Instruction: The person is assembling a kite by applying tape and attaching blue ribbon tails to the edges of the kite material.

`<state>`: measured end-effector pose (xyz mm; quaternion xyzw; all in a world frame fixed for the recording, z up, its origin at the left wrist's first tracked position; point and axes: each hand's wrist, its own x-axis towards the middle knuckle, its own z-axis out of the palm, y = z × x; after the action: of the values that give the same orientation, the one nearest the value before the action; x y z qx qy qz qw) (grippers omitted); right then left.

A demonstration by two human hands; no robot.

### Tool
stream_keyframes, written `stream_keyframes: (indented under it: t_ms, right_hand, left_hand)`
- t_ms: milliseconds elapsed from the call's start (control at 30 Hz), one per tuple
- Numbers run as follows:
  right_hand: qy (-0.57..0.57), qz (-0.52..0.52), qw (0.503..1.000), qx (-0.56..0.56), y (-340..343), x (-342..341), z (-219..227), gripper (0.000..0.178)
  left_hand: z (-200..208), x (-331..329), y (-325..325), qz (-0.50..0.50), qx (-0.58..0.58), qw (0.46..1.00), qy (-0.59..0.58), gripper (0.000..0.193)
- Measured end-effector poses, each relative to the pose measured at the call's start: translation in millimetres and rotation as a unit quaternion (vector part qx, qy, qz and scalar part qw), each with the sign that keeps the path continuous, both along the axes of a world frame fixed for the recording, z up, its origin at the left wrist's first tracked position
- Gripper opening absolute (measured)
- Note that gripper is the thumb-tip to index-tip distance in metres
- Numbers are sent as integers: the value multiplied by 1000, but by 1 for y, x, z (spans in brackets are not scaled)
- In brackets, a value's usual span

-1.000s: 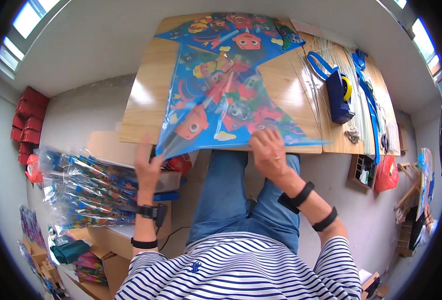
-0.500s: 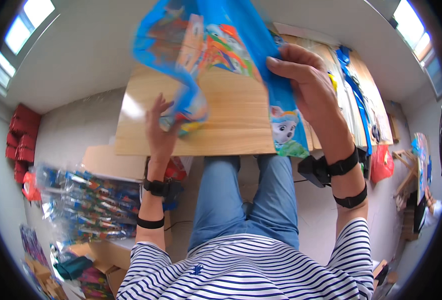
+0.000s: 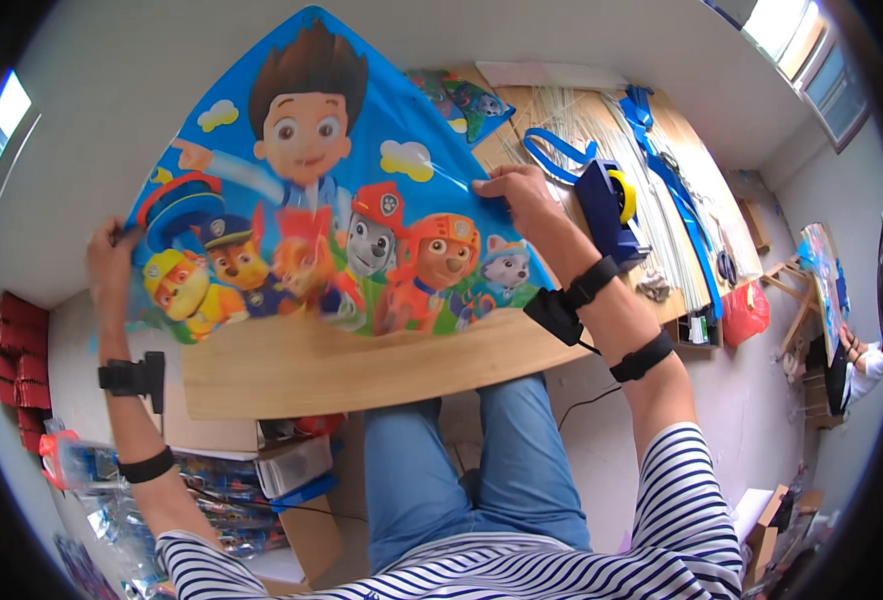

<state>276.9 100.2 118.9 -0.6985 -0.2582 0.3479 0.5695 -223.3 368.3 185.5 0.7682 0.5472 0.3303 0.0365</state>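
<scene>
A blue kite sail (image 3: 402, 110), roughly triangular and printed with a cartoon child and several cartoon dogs, is spread upright above the table with its point at the top. My left hand (image 3: 112, 265) pinches its left corner edge. On the right side edge, my right hand (image 3: 522, 195) grips the sheet between thumb and fingers. The lower edge hangs over the wooden table (image 3: 362, 370), slightly blurred. Beyond the right hand stands a dark blue tape dispenser (image 3: 607, 215) with a yellow core.
Thin pale rods (image 3: 677, 225) and blue strapping (image 3: 682, 195) lie on the table's right, with scissors (image 3: 726, 265) near its edge. Another printed piece (image 3: 477, 105) rests at the back. A red bag (image 3: 749, 312) hangs at right; plastic-wrapped packs (image 3: 222, 500) fill the lower left.
The kite sail was folded and swinging from my right hand; now it is stretched out flat between both hands. My left hand has moved left and taken hold of its edge.
</scene>
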Motion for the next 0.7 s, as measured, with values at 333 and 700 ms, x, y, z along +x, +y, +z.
stream_keyframes:
  t_ms: [333,700]
  right_hand:
    - [-219,15,959,-180,36,41,-53,18]
    - [-628,-21,718,-299,32,115,-87,27]
  left_hand:
    - [-43,50,58,-15,-41,976,213,23]
    - [-115,109,-19,-116,5,970,213,57]
